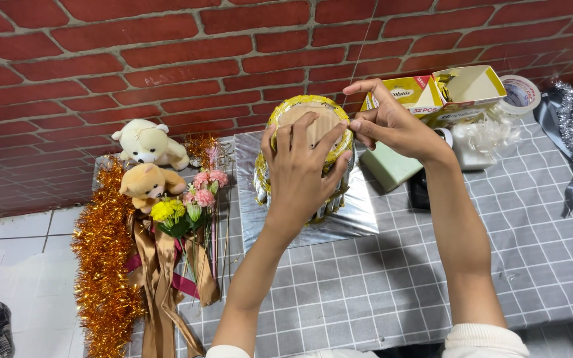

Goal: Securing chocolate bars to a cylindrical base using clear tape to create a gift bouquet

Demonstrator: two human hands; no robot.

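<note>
My left hand [302, 174] lies flat, fingers spread, over the brown top of the round gold-wrapped stack [308, 159], which stands on a silver board [353, 215]. My right hand [389, 120] pinches at its gold rim [347, 136]; I think something small sits between the fingertips, but I can't tell.

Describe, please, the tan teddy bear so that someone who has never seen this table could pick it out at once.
Start at the grey checked tablecloth and go to its left edge, where a strand of orange tinsel runs down. The tan teddy bear lies at the top of that strand, just left of the small flower bunch. The white teddy bear sits directly above it; the tan one is darker, caramel-coloured, and lower.
</note>
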